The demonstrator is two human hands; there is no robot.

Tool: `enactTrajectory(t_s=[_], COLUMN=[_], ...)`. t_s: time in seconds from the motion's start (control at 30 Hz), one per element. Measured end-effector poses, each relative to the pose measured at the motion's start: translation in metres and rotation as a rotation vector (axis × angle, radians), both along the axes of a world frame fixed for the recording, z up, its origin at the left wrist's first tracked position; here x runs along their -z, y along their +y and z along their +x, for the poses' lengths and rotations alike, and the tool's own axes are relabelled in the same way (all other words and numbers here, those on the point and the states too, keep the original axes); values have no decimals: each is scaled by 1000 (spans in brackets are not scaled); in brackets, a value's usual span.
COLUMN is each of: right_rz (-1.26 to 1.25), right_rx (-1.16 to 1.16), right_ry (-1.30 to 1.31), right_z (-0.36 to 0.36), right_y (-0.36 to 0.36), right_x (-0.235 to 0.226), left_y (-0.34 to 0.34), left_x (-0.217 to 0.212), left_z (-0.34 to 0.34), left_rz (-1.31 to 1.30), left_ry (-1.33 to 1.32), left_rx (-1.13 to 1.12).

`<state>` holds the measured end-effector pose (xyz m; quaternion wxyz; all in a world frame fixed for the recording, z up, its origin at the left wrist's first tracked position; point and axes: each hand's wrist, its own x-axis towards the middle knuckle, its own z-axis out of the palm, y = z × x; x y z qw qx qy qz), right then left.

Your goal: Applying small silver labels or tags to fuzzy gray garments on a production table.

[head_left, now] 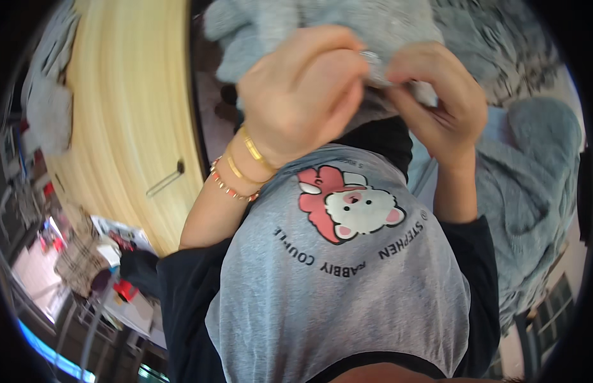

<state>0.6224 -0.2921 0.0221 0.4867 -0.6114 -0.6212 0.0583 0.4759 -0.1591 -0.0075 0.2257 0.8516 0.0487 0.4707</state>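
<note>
Right between your two hands, high in the view and above your lap, is a small pale piece [371, 59] with a shiny look. Your left hand [303, 89] has its fingers curled tightly together, with the tips closed on the piece's left side. Your right hand [446, 96] comes in from the other side, thumb and forefinger brought to a narrow pinch at its lower right edge. As far as the blur lets you judge, both grips have hold of it, though what it is stays too small to tell.

Just behind the hands lies a fluffy grey cloth [386, 22], heaped up to the top edge. A dark patterned cloth [485, 38] is beside it at upper right, and a grey fleece [529, 185] hangs in folds farther down that side. Your left wrist carries gold bands [252, 150] and an orange beaded bracelet [229, 188]. Below your hands is your grey shirt [341, 287] with a cartoon print [357, 204]. To your left stretches a pale wood tabletop [130, 89], with a thin looped thing [165, 179] near its edge, and beyond it a checked cloth [76, 262].
</note>
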Motion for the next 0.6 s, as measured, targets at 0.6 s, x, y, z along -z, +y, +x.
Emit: enactTrajectory(t_s=[0.6], right_rz=[55], right_rx=[-152], right_ry=[-45], right_z=[4], right_y=[11], right_x=[-5], left_y=[7], left_x=[-27], left_z=[-26], left_rz=[-838], left_ry=[217], left_rx=[310])
